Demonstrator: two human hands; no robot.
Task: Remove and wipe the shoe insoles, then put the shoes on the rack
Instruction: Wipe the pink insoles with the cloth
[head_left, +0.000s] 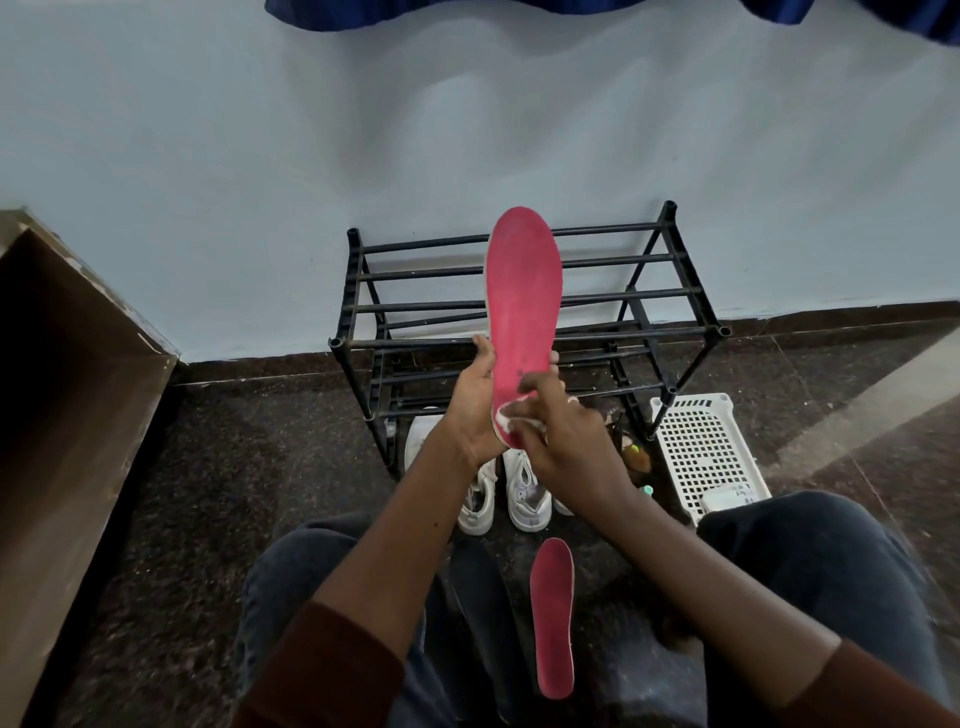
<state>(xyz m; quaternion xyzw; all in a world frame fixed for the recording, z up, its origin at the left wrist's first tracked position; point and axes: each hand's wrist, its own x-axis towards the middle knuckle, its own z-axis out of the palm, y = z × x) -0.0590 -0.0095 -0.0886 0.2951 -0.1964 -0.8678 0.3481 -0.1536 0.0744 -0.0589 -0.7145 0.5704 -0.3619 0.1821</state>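
A: Where's the flat red foam insole (524, 312)?
B: Upright before the black metal rack (675, 291), heel in the left hand (470, 410) grip; right hand (561, 441) pinches a white wipe (506, 413).
A: Support it, stroke toeward

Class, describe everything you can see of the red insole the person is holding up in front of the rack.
The held insole is a long, flat, foot-shaped piece, red on the face shown, with a pale edge and a few dark specks near the heel. It looks like thin foam or fabric. It stands nearly upright, toe up, in front of the black rack. The left hand grips its heel end from the left and behind. The right hand presses a white wipe against its lower face.
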